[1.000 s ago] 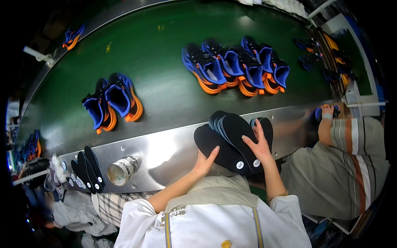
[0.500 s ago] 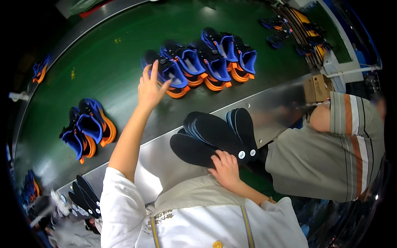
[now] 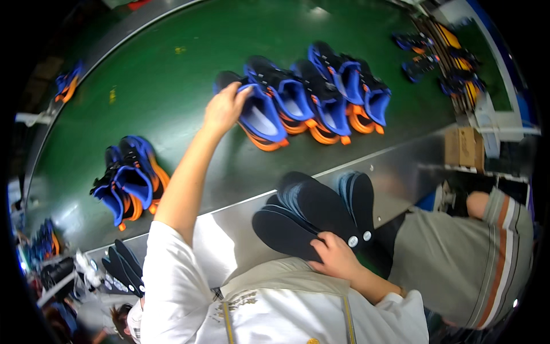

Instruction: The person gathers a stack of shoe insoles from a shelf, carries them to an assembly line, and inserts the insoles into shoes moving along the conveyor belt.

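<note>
Blue sneaker (image 3: 260, 114) with orange sole, nearest of a row of same-coloured sneakers (image 3: 329, 94) lying on the green conveyor belt (image 3: 172, 80), upper middle of view. Left hand (image 3: 224, 109) reaches out over the belt, fingers curled over the sneaker's heel/collar edge; it grips or at least touches the shoe, full closure hard to tell. Shoe rests on the belt, tilted on its side, touching the next sneaker in the row.

Handling guess: light, foam sole springy, upper soft fabric that gives under pressure; not fragile, not slippery. Best hold looks like the heel collar or the stiff sole edge, since the upper would collapse if pinched mid-body. Neighbours lie tight against it, so a lift could drag the next one along.

Right hand (image 3: 335, 255) is low, near the body, fingers closed around the heel ends of a fanned stack of dark insoles (image 3: 306, 215). Insoles thin, flexible, likely floppy if held at one end; they rest on the metal bench (image 3: 395, 166) edge just beside the belt.

Another pair of blue-orange sneakers (image 3: 129, 180) sits on the belt to the left, well apart. More dark insoles (image 3: 123, 266) lower left. A second person in a striped shirt (image 3: 492, 252) is at right; cardboard box (image 3: 467, 146) beyond.
</note>
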Demonstrator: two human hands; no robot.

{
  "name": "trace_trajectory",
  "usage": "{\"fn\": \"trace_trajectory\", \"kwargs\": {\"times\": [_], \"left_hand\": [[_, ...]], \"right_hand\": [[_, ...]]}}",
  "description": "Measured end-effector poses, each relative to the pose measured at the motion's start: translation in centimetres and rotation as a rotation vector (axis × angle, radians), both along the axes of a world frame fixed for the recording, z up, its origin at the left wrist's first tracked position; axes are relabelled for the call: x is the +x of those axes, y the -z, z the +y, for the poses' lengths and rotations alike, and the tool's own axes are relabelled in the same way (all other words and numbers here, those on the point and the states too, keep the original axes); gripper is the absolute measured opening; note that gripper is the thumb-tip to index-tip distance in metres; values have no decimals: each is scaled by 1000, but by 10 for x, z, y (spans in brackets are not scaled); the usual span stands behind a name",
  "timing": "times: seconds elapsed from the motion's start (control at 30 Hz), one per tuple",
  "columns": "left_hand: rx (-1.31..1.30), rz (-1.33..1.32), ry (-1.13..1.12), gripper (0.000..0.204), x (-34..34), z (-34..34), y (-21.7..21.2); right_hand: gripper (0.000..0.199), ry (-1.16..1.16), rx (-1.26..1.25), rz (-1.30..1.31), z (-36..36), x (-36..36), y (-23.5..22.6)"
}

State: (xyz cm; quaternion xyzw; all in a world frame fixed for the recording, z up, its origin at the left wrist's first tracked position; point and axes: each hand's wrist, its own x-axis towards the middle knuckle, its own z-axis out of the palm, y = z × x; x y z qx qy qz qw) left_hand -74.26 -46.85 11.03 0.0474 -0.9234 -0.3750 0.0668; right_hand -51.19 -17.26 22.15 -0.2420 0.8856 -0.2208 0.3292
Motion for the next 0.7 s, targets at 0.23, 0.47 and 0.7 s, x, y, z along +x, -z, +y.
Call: {"fn": "trace_trajectory", "kwargs": {"times": [0.23,0.47,0.7], "left_hand": [[515,-164,-114,44,22,-1,10],[583,-124,-284,44,31,18,5],[431,-24,-185,37,33,7,17]], "right_hand": [[21,0,-355,631,-35,-129,-55],[12,-326,-49,805,-82,-179,1],[16,-257,-6,744,-145,-194,86]]}}
